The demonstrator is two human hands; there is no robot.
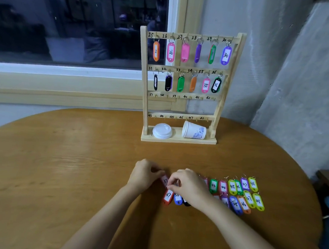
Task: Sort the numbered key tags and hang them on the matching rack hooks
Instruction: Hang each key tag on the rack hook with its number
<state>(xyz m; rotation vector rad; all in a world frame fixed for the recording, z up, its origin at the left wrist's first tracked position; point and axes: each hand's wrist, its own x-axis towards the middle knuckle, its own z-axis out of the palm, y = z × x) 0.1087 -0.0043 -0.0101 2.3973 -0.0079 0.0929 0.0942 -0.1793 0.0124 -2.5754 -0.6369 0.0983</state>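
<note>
Head cam has both hands low at the near side of the round wooden desk (61, 156): the left grip (145, 175) pinches the top end of a pink 37 tag (165, 181) and the right grip (189, 187) pinches its ring end, so it sits between them. Just below lie a red 37 tag (168, 196) and a blue tag (178, 199), with two rows of loose tags (238, 194) up to 48 off to the right. At the back stands the rack (178, 140), tags hanging on hooks 25–36, with a tipped paper cup (193, 130) and a white lid (162, 131) on its base.
</note>
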